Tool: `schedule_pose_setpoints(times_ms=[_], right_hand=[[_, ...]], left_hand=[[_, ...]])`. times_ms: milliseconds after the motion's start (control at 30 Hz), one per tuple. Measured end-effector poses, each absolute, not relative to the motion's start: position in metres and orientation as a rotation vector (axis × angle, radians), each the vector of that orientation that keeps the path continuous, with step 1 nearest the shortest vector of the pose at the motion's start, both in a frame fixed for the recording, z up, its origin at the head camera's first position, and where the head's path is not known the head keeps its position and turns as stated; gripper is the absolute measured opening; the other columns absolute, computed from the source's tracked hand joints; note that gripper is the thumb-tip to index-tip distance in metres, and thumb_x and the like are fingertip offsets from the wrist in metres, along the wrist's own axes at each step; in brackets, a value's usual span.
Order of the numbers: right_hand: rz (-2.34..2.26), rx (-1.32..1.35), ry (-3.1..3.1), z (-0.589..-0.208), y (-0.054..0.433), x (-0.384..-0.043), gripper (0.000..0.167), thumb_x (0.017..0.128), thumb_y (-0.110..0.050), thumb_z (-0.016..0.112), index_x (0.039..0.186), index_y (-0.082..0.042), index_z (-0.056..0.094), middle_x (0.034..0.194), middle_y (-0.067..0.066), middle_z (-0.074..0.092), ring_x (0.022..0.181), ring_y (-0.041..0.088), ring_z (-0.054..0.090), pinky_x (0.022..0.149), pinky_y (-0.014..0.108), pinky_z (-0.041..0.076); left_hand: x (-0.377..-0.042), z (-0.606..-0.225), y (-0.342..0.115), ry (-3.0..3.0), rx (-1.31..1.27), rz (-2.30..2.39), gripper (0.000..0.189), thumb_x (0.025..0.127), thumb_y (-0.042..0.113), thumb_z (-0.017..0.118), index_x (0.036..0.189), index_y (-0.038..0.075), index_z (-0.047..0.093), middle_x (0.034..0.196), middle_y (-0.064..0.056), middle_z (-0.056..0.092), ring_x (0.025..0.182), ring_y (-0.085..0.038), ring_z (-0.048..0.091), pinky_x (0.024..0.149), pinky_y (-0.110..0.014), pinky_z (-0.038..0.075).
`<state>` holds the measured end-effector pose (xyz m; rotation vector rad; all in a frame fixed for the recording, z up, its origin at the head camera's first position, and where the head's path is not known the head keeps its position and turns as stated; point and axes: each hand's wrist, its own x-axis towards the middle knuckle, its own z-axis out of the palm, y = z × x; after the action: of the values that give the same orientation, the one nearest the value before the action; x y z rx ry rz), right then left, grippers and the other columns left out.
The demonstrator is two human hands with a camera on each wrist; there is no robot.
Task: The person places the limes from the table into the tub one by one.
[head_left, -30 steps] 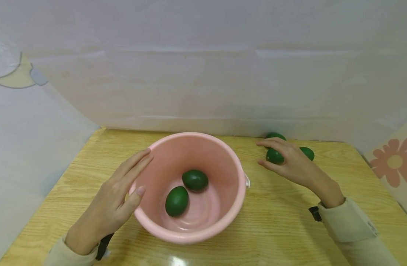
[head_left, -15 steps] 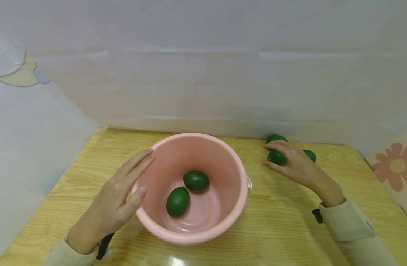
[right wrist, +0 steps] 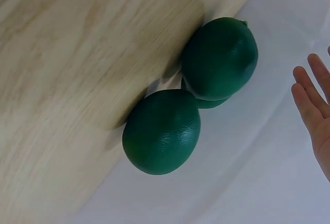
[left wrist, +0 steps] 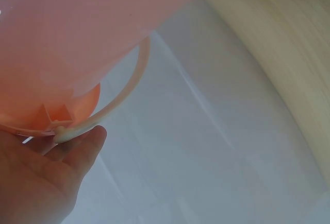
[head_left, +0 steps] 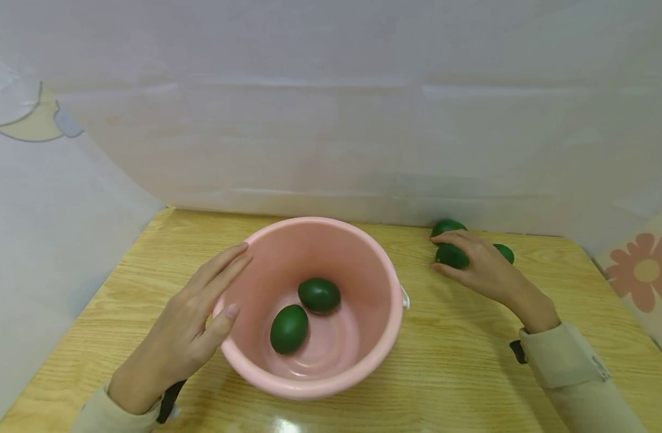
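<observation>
Near the back right, my right hand (head_left: pixel 482 267) has its thumb and fingers around a green lime (head_left: pixel 453 257). A second lime (head_left: pixel 448 227) lies just behind it, and another lime (head_left: pixel 505 253) shows partly past the back of the hand. The right wrist view shows fingers at its right edge and a lime (right wrist: pixel 162 131) beside others. My left hand (head_left: pixel 181 322) rests with fairly straight fingers at the left rim of a pink bucket (head_left: pixel 309 388), by its handle (left wrist: pixel 124 90). Inside the bucket are two limes, one lime (head_left: pixel 289 329) nearer and one lime (head_left: pixel 319 295) farther back.
The bucket stands on a wood-grain table (head_left: pixel 439 373) and takes up its middle. A pale sheet (head_left: pixel 331 120) forms a wall right behind the table. Side walls bear printed shapes, including a flower (head_left: pixel 644 270). A white handle mount (head_left: pixel 404 297) juts from the bucket's right side.
My right hand has drawn its thumb and fingers in closer around the lime, which has shifted slightly to the right. The left hand and bucket stay put.
</observation>
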<state>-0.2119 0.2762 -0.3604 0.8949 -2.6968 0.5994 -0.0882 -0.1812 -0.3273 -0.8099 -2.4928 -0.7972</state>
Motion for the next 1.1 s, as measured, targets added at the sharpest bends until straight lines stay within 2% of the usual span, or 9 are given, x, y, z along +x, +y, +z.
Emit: schedule_pose_setpoints(times_ms=[533,1100], right_hand=[[0.618,0.799,-2.826,-0.365,0.287,-0.217,0.051,0.083,-0.015,0.079,0.128,-0.001,0.061,0.132,0.023,0.058,0.126,0.046,0.05,0.097,0.063,0.045],[0.616,0.673,-2.99,-0.371,0.302,-0.225,0.059,0.087,-0.024,0.076,0.136,0.003,0.055,0.141,0.031,0.046,0.13,0.052,0.042,0.1,0.068,0.041]], left_hand=[[-0.088,-0.327,-0.181,-2.49,-0.811,-0.79,0.064,0.089,0.01,0.058,0.151,0.009,0.041,0.159,-0.008,0.037,0.146,-0.021,0.035,0.121,-0.016,0.018],[-0.088,-0.327,-0.181,-2.485,-0.817,-0.791,0.065,0.089,0.01,0.058,0.151,0.009,0.041,0.159,-0.009,0.037,0.146,-0.021,0.035,0.121,-0.016,0.018]])
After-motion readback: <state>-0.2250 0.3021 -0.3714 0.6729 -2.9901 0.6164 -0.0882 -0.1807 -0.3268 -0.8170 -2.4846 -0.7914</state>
